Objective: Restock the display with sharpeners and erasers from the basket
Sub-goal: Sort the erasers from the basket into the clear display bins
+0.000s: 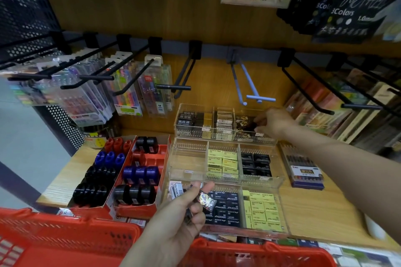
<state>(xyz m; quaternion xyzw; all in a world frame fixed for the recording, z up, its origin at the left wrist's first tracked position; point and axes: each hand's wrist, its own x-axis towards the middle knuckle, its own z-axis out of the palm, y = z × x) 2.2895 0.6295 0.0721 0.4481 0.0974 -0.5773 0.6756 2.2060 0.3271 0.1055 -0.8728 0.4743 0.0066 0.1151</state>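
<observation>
A clear acrylic display [225,178] with three stepped tiers holds yellow erasers [223,161] and black erasers [256,165] in compartments. My right hand [273,123] reaches into the right compartment of the top tier and pinches a dark eraser with a gold pattern [249,123]. My left hand [182,214] hovers in front of the lowest tier, gripping several small wrapped erasers [206,198] of the same dark, gold-patterned kind. The red basket [71,234] spans the bottom of the view. Two red cardboard trays hold black, blue and red sharpeners [138,173].
Black metal hooks [173,87] stick out from the wooden back wall above the display, some carrying pen packs [125,91]. A boxed pen set [303,169] lies right of the display. Notebooks stand at the far right. The middle tier's left compartment [188,162] holds nothing.
</observation>
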